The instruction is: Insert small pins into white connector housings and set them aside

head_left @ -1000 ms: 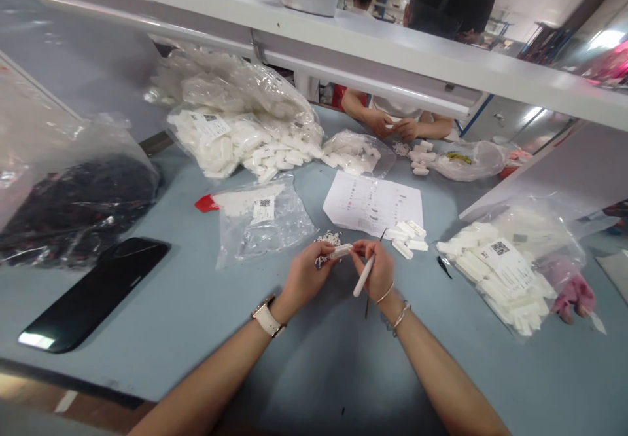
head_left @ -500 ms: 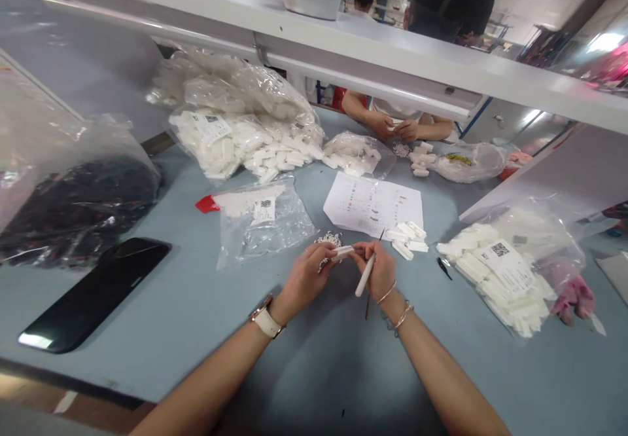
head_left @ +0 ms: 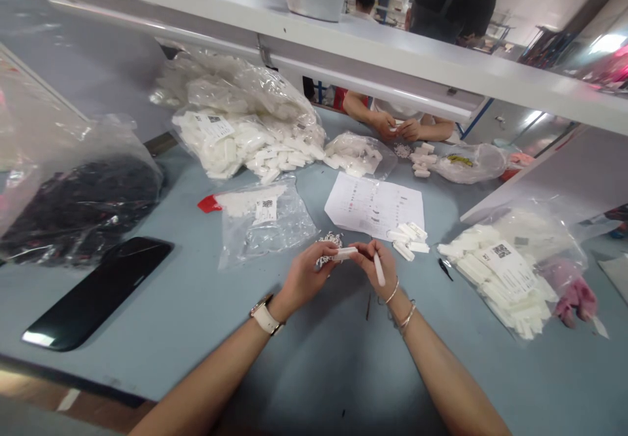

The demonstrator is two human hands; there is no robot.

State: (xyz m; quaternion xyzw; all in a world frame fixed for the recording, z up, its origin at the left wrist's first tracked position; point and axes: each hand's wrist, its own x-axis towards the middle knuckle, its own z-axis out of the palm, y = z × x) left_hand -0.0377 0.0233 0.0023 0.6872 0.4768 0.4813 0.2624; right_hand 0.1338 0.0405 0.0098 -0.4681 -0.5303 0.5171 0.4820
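A small white plastic piece [head_left: 345, 253] is pinched in the fingers of my left hand [head_left: 309, 271]. The fingertips of my right hand [head_left: 380, 267] touch the other end of that piece. A white-handled tool [head_left: 379, 270] lies across the right palm, held there by the curled fingers. Tiny white parts [head_left: 330, 239] are piled just behind my left fingers. Beyond my right hand several white plastic pieces [head_left: 409, 241] lie at the corner of a printed sheet [head_left: 375, 204].
Bags of white pieces [head_left: 245, 141] lie at the back left, another bag [head_left: 505, 272] at the right. A black glossy panel [head_left: 98, 295] rests at the left. A white shelf [head_left: 314, 36] crosses above; behind it a person's hands [head_left: 400, 128] hold something white.
The tool in my right hand has swung, its handle end now pointing down to the right instead of down to the left. The view has shifted slightly.
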